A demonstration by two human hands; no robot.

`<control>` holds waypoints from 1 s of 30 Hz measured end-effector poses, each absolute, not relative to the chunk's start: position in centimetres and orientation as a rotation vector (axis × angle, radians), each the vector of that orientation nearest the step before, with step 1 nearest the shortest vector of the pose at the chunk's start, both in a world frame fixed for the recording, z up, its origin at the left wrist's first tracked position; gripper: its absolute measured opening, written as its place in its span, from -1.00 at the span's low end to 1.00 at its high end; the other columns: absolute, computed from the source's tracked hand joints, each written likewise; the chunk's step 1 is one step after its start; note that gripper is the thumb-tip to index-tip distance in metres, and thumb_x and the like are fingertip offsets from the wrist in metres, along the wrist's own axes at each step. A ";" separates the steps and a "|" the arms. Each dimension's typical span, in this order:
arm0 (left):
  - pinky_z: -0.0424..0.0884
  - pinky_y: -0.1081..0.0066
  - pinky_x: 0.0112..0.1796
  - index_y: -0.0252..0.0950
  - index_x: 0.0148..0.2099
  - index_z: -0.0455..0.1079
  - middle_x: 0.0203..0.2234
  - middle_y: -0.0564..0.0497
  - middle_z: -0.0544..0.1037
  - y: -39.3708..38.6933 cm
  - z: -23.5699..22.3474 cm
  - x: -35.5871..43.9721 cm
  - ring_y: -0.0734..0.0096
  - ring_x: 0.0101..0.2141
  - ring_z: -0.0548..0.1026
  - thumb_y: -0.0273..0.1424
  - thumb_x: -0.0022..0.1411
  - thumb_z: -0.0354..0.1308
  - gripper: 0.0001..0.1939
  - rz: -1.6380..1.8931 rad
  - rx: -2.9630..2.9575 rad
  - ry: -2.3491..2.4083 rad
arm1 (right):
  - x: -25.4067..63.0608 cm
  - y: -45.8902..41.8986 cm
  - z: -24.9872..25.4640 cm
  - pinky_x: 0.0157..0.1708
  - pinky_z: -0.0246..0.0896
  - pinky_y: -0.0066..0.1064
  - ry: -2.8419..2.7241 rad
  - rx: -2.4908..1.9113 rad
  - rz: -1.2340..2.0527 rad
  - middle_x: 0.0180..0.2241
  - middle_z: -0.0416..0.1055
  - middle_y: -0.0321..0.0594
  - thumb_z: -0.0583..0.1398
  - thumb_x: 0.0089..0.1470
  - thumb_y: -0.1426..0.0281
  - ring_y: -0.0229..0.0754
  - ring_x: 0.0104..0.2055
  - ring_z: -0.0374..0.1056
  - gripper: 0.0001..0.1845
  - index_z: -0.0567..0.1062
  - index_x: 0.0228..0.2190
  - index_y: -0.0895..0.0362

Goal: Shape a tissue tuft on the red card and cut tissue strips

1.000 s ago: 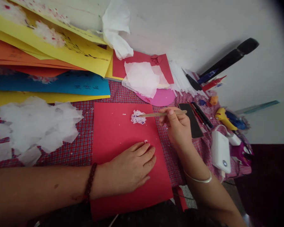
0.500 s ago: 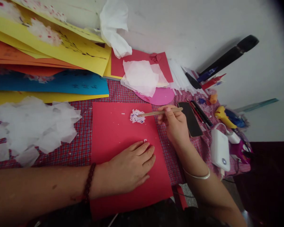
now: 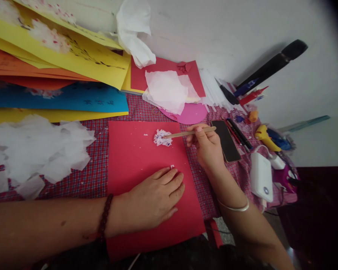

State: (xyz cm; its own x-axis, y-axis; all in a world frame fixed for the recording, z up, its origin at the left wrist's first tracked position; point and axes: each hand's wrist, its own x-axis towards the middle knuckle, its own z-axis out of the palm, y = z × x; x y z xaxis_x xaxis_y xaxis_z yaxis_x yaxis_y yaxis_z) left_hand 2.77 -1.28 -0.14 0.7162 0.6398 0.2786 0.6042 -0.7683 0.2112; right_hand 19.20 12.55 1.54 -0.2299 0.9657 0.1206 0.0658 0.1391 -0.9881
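My left hand (image 3: 154,198) lies flat, fingers out, on a red paper sheet (image 3: 135,157) spread on the checked tablecloth. My right hand (image 3: 205,146) pinches a thin wooden stick (image 3: 186,133) like a pen. The stick's tip touches a small crumpled tuft of white tissue with purple specks (image 3: 162,138) near the sheet's far edge. A tiny white scrap (image 3: 172,166) lies just beyond my left fingertips.
Loose white tissue (image 3: 39,150) is heaped at the left. Yellow, orange and blue sheets (image 3: 59,75) are stacked behind. Pink disc (image 3: 191,113), black phone (image 3: 225,140), white power bank (image 3: 260,176), pens (image 3: 238,133) and a yellow glue gun (image 3: 266,138) crowd the right.
My right hand with the stick has drifted slightly left and away; the tip stays on the tuft. My left hand has not moved.
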 end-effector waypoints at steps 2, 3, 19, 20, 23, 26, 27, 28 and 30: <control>0.15 0.11 0.20 -0.43 0.18 0.33 0.15 -0.22 0.42 -1.3 -0.1 2.8 0.04 0.14 0.35 -0.21 0.42 -0.04 -0.53 0.515 2.808 1.035 | 19.2 12.5 1.5 -0.51 0.25 -0.45 -1.503 -1.056 1.227 -0.56 0.40 -0.37 0.20 0.17 0.08 -0.34 -0.57 0.30 -0.66 0.52 -0.34 0.11; 0.15 0.11 0.20 -0.43 0.18 0.33 0.15 -0.22 0.42 -1.3 -0.1 2.8 0.04 0.14 0.35 -0.20 0.42 -0.04 -0.53 0.513 2.807 1.037 | 19.2 12.4 1.6 -0.51 0.26 -0.45 -1.506 -1.054 1.224 -0.56 0.40 -0.36 0.20 0.18 0.08 -0.34 -0.57 0.30 -0.66 0.52 -0.34 0.11; 0.14 0.11 0.20 -0.44 0.18 0.34 0.15 -0.24 0.42 -1.2 -0.2 2.8 0.04 0.14 0.35 -0.20 0.40 -0.01 -0.53 0.529 2.812 1.024 | 19.4 12.1 1.7 -0.49 0.26 -0.44 -1.534 -0.986 1.179 -0.54 0.41 -0.35 0.17 0.24 0.15 -0.32 -0.54 0.32 -0.71 0.55 -0.32 0.08; 0.14 0.11 0.20 -0.45 0.18 0.34 0.15 -0.25 0.42 -1.2 -0.2 2.8 0.04 0.14 0.35 -0.20 0.40 0.00 -0.52 0.531 2.810 1.020 | 19.4 12.0 1.8 -0.49 0.27 -0.43 -1.529 -0.985 1.167 -0.54 0.41 -0.34 0.17 0.24 0.15 -0.32 -0.54 0.32 -0.71 0.55 -0.33 0.08; 0.14 0.10 0.20 -0.46 0.18 0.33 0.15 -0.28 0.42 -1.2 -0.2 2.9 0.03 0.15 0.34 -0.20 0.39 0.01 -0.51 0.529 2.806 1.013 | 19.3 11.7 2.0 -0.48 0.29 -0.41 -1.538 -0.993 1.155 -0.54 0.41 -0.33 0.16 0.23 0.11 -0.29 -0.53 0.32 -0.69 0.55 -0.33 0.07; 0.14 0.09 0.20 -0.46 0.18 0.34 0.14 -0.28 0.42 -1.2 -0.3 2.9 0.02 0.15 0.35 -0.20 0.39 0.00 -0.52 0.536 2.805 1.017 | 19.0 11.4 2.0 -0.48 0.31 -0.41 -1.619 -1.000 1.176 -0.53 0.42 -0.33 0.18 0.22 0.12 -0.30 -0.53 0.33 -0.70 0.56 -0.32 0.08; 0.15 0.09 0.20 -0.46 0.18 0.34 0.14 -0.28 0.42 -1.2 -0.3 2.9 0.02 0.14 0.35 -0.21 0.40 0.00 -0.52 0.536 2.806 1.019 | 18.9 11.4 2.0 -0.48 0.31 -0.41 -1.649 -0.999 1.170 -0.53 0.43 -0.33 0.19 0.21 0.13 -0.30 -0.53 0.34 -0.71 0.56 -0.31 0.09; 0.15 0.09 0.20 -0.46 0.17 0.34 0.14 -0.27 0.42 -1.2 -0.2 2.9 0.02 0.14 0.35 -0.21 0.40 -0.01 -0.52 0.535 2.809 1.016 | 18.8 11.3 2.0 -0.47 0.31 -0.41 -1.670 -0.999 1.155 -0.52 0.44 -0.32 0.20 0.21 0.15 -0.30 -0.53 0.35 -0.72 0.56 -0.31 0.10; 0.15 0.09 0.20 -0.46 0.17 0.34 0.14 -0.27 0.43 -1.2 -0.2 2.9 0.02 0.14 0.35 -0.21 0.40 -0.02 -0.52 0.528 2.811 1.016 | 18.6 11.3 2.1 -0.48 0.32 -0.42 -1.684 -1.002 1.105 -0.51 0.45 -0.31 0.20 0.22 0.17 -0.30 -0.52 0.35 -0.72 0.56 -0.31 0.11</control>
State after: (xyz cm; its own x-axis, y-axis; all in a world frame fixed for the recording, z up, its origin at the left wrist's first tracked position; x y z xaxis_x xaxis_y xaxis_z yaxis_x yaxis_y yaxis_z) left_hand 2.87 -1.20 -0.17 0.7163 0.6367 0.2854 0.5996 -0.7709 0.2149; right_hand 18.65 11.30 2.06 -0.3051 0.9250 0.2266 0.1608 0.2845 -0.9451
